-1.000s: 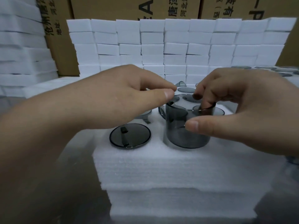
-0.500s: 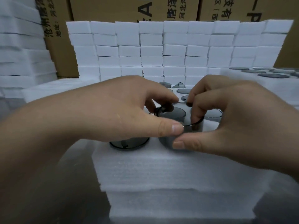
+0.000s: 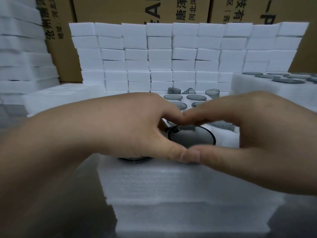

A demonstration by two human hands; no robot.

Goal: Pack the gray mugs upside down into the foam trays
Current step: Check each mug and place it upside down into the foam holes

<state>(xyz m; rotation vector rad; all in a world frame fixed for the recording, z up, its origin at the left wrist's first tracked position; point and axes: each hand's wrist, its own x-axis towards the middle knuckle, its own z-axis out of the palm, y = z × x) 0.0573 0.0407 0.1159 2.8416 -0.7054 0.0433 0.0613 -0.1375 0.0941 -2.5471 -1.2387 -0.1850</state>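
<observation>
A gray translucent mug (image 3: 192, 136) sits upside down in a hole of the white foam tray (image 3: 171, 179), its round base almost level with the foam and its handle at the left. My left hand (image 3: 130, 126) and my right hand (image 3: 248, 131) ring it, thumbs meeting at the front and fingertips meeting over the back rim. A second sunk mug (image 3: 133, 158) shows as a dark edge under my left hand. Several more mug bases (image 3: 196, 97) fill the holes behind.
Loose gray mugs (image 3: 212, 93) stand and lie at the tray's far end. A wall of white foam blocks (image 3: 171, 57) rises behind, with cardboard boxes (image 3: 120, 9) above. Another filled foam tray (image 3: 288, 81) is at the right. Stacked foam sheets (image 3: 20, 57) are at the left.
The mug stood tall above the foam in my right hand. My left hand joined, and both pushed it down until its base is nearly flush with the tray.
</observation>
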